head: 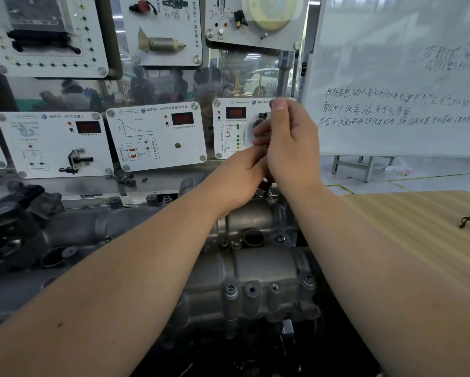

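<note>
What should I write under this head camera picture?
Left hand and right hand work close together above an engine block, before sensor panels.

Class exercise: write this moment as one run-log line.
left hand: grips small dark tool | right hand: grips it higher up | where: far edge of engine housing

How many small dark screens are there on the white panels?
3, all in the lower row: left screen, middle screen, right screen just beside the right hand. More may be hidden.
</note>
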`<state>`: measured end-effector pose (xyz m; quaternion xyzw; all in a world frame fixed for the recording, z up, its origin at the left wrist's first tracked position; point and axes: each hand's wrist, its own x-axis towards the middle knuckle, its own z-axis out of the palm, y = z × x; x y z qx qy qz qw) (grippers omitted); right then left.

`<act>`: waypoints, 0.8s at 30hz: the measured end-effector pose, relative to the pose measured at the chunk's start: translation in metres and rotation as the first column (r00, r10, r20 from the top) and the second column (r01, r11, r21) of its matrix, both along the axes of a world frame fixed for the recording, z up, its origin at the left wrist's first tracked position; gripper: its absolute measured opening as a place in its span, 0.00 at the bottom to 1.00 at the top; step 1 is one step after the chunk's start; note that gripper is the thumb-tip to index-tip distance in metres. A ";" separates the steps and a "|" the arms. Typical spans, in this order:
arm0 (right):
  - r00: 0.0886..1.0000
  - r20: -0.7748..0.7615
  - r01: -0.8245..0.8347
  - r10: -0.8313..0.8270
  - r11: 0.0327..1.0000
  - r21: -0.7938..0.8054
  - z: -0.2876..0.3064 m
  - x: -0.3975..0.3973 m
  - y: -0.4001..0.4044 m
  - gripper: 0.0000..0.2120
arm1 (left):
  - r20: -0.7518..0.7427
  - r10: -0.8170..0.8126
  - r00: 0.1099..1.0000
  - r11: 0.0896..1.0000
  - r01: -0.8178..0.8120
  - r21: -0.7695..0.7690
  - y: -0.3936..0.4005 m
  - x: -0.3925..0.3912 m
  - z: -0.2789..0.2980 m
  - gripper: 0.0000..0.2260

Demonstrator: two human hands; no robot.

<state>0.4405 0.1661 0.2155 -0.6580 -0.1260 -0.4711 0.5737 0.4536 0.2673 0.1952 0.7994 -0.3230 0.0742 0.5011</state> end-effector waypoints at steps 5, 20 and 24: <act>1.000 0.012 0.020 -0.020 1.000 0.006 0.000 0.002 -0.001 0.07 | -0.007 -0.003 1.000 1.000 0.003 -0.006 -0.001 0.002 -0.001 0.09; 1.000 0.007 0.026 -0.026 1.000 -0.011 -0.001 0.005 -0.002 0.07 | -0.011 0.005 1.000 1.000 -0.005 0.015 0.000 -0.001 0.000 0.11; 0.999 -0.002 0.039 -0.039 0.999 -0.025 0.000 0.003 -0.002 0.11 | -0.017 0.007 1.000 1.000 -0.007 0.020 0.001 -0.002 0.000 0.10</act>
